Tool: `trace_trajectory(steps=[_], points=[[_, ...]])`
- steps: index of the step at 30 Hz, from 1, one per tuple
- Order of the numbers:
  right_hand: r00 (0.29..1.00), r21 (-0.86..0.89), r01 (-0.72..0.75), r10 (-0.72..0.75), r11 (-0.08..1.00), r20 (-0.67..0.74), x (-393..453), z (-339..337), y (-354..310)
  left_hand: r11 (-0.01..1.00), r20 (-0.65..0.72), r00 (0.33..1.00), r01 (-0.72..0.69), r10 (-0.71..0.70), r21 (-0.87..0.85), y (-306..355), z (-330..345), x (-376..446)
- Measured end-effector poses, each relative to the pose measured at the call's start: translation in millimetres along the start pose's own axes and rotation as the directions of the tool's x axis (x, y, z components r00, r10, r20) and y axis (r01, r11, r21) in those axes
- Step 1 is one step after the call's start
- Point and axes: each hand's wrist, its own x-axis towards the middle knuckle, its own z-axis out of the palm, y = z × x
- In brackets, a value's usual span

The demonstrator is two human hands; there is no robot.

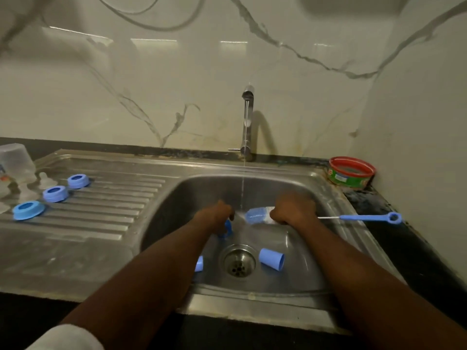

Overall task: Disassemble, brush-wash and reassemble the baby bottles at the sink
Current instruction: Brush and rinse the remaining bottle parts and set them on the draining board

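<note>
The sink (298, 188) and its ribbed drainboard (121, 198) are brushed, dull-gleaming steel, the blue collar rings (55, 194) and caps (271, 258) smooth matt plastic, the wall (177, 79) glossy marble-veined tile.

Blue collars (55, 193) (veined marble wall (328, 109))

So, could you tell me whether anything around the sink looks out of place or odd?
Nothing looks damaged or spilled. Only a blue cap lies tipped on its side beside the drain in the sink, which fits washing in progress.
</note>
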Motion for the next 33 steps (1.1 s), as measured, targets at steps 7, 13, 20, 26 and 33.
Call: trace_trajectory(steps=[7, 13, 20, 26, 33], points=[[0.997, 0.029, -0.059, 0.06, 0.998, -0.045, -5.0, -6.8, 10.7, 0.91, -0.519, 0.853, -0.17, -0.057, -0.378, 20.7, -30.2, 2.5], [0.996, 0.047, -0.059, 0.062, 0.997, -0.058, -8.5, -7.7, 4.8, 0.828, -0.744, 0.654, -0.336, -0.137, -0.448, 51.2, -59.9, 6.4], [0.991, 0.122, -0.035, 0.05, 0.992, -0.123, -9.4, -15.5, 7.5, 0.745, -0.712, 0.68, -0.38, -0.177, -0.548, 45.3, -52.2, 7.9], [0.881, 0.266, 0.038, 0.093, 0.963, -0.465, -24.7, -40.9, -9.9, 0.354, -0.435, 0.756, -0.284, -0.489, -0.891, 39.4, -59.1, -7.2], [0.884, 0.227, 0.054, 0.059, 0.972, -0.464, -29.5, -53.0, -22.3, 0.346, -0.539, 0.822, -0.46, -0.182, -0.818, 59.9, -74.2, -29.1]])
